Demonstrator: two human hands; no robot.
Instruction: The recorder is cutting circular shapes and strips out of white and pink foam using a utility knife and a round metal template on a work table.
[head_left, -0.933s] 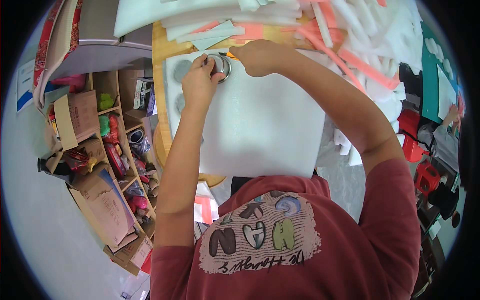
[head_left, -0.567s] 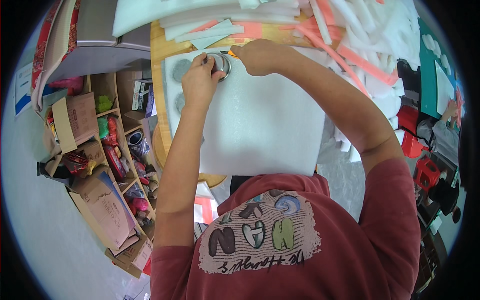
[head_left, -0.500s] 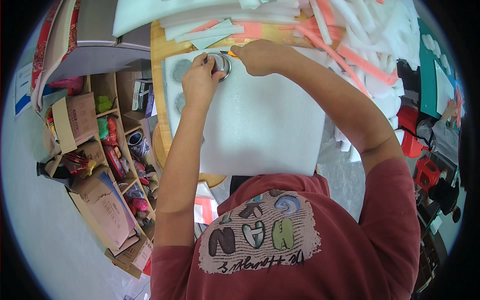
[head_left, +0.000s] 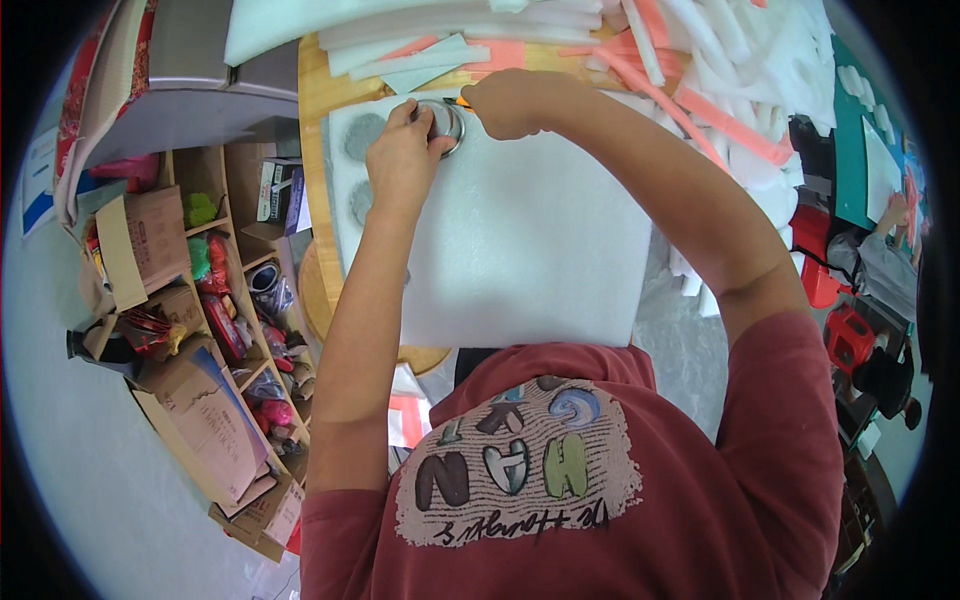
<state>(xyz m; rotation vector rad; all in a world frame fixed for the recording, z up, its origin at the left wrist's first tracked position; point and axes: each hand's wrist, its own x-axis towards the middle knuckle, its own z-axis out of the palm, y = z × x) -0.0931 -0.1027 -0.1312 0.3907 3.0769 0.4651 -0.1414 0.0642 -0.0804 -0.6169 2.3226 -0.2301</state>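
Overhead, both forearms reach up from the lower edge across a white foam sheet lying on a wooden table. Left hand lies palm down at the sheet's upper left corner, fingers pressed together on a round metal ring resting on the foam. Right hand is curled into a fist just beside the ring, clamped on a tool whose orange tip alone shows; the rest is hidden inside the fist. Two round holes mark the sheet's left edge.

head view, looking down, close
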